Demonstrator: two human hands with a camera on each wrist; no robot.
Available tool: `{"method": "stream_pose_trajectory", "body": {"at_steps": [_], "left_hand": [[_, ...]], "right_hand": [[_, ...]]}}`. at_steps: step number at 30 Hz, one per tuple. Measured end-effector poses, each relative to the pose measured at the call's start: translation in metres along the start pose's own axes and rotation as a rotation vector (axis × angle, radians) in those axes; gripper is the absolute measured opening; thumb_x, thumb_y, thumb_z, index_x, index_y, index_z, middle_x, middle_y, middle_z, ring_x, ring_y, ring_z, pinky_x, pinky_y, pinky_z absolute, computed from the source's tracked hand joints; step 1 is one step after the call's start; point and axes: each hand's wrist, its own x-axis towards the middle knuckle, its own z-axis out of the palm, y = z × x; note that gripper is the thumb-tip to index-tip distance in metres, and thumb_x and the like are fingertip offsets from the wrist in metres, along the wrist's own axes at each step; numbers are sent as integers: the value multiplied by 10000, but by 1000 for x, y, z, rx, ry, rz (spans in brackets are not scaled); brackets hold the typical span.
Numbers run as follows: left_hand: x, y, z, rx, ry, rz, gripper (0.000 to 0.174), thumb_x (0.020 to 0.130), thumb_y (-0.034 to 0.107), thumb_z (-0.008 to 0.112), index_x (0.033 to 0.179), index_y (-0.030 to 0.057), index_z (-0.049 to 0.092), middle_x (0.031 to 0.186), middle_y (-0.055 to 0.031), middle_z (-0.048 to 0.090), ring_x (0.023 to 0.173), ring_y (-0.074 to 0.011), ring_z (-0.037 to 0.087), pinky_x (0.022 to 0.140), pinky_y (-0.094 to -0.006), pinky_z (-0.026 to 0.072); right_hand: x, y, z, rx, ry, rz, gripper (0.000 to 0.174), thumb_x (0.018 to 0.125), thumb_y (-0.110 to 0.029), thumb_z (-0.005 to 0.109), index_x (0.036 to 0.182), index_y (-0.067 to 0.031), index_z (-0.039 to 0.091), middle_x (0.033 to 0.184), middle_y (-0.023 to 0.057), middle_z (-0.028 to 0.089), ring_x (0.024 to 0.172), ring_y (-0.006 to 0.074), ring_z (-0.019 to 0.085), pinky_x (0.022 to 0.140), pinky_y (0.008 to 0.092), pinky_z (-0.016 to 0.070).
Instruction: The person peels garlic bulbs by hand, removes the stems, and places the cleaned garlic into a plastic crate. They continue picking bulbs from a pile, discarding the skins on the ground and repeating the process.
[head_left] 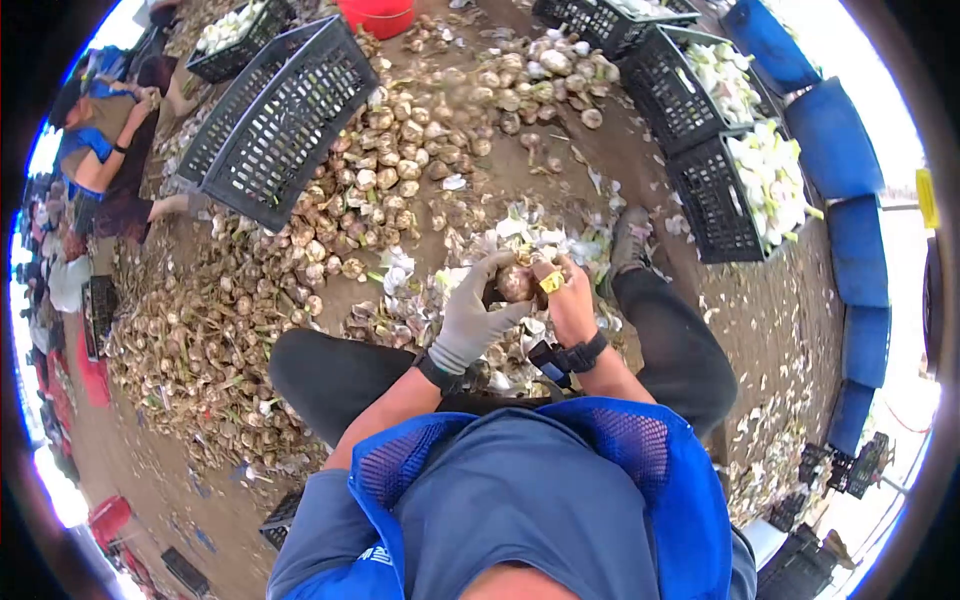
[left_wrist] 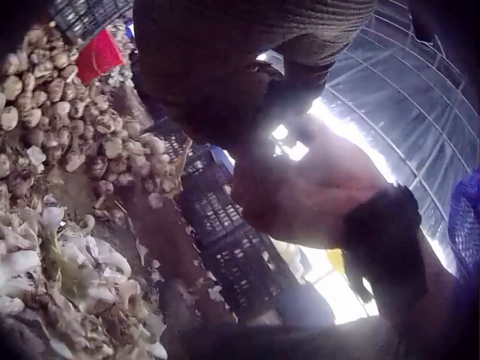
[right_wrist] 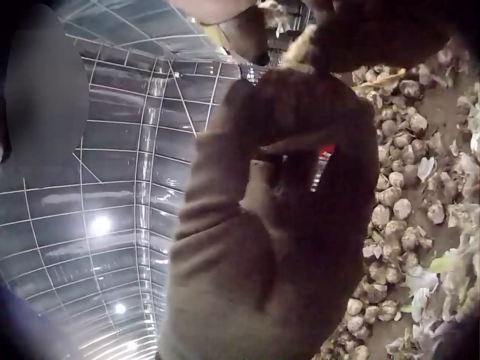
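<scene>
A purplish-brown garlic bulb (head_left: 516, 284) sits between both hands in the head view. My left hand (head_left: 470, 318), in a grey glove, grips it from the left with fingers and thumb curled round it. The bare right hand (head_left: 574, 312) pinches at its right side, with yellow tape (head_left: 551, 281) wrapped on a digit. In the right wrist view the gloved left hand (right_wrist: 255, 225) hides most of the bulb, and a pale strip (right_wrist: 300, 49) shows by the fingertips. Dark shadow covers the grip in the left wrist view. Loose garlic skins (head_left: 510, 235) lie just beyond the hands.
Unpeeled bulbs (head_left: 220, 340) spread in a large heap on the left. Black crates (head_left: 710, 200) of whitish garlic stand at the right, and an upended crate (head_left: 290, 130) leans at upper left. A red bucket (head_left: 378, 16) is at the back. Another person (head_left: 95, 140) sits at left.
</scene>
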Motion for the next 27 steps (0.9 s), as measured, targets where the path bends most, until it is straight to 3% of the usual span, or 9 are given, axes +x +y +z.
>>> {"method": "stream_pose_trajectory", "body": {"at_steps": [3,6,10,14,16,18,24,26,27], "left_hand": [[-23,15,7,350,-39,173,706,799,238,871,1387,13,551,1472,-180,530,1383,-264,502,1165,-386,384],[-37,9,6,407,-73,217,725,797,284,874,1390,20,551,1455,-179,542,1377,-287,507,1169,-392,374],[-54,6,7,358,-59,158,668,770,157,860,1359,27,573,1395,-163,591,1341,-280,538,1148,-376,395],[-60,12,16,696,-6,386,620,726,-9,797,1309,34,589,1377,-177,601,1306,-348,564,1098,-400,450],[-63,4,15,738,-24,403,615,709,-47,749,1296,47,593,1416,-201,570,1326,-390,538,1106,-431,447],[-62,-7,13,840,-31,482,683,698,-46,769,1336,77,559,1426,-204,570,1308,-415,550,1070,-454,480],[-59,-8,16,831,-10,391,666,714,-4,794,1333,65,560,1423,-212,567,1309,-421,543,1095,-451,457],[-57,-2,17,823,29,357,571,735,41,804,1268,43,599,1393,-204,587,1302,-379,566,1096,-437,456],[-54,-6,13,728,21,324,595,761,93,834,1295,15,584,1365,-175,606,1283,-315,589,1078,-402,469]], "right_hand": [[-19,5,-5,-48,15,-76,240,983,-121,643,1165,34,657,1030,32,696,883,104,628,783,273,521],[-40,3,0,112,-3,-23,200,998,-90,623,1160,24,653,1010,26,692,872,98,629,772,272,526],[-50,21,-2,175,-58,19,160,1012,-54,601,1151,14,643,1012,33,695,872,95,627,771,270,528],[-45,34,-6,153,-109,-12,126,1011,-71,608,1098,3,662,973,30,694,850,127,619,768,303,519],[-60,-16,-2,-87,-125,93,126,1011,-89,616,1080,3,667,963,33,694,856,125,615,766,305,512],[-54,11,-6,-126,-71,2,132,995,-99,638,1088,-8,660,971,24,681,875,102,588,778,281,494],[-55,13,-17,163,-228,183,178,1024,-108,605,1174,-21,642,998,21,688,900,104,629,777,270,522],[-54,11,-14,274,-196,184,162,1002,-60,611,1153,-25,658,970,37,714,825,120,653,713,272,529],[-55,7,-13,282,-224,136,189,1002,-45,604,1182,-24,658,1008,32,714,861,121,656,749,277,534]]}}
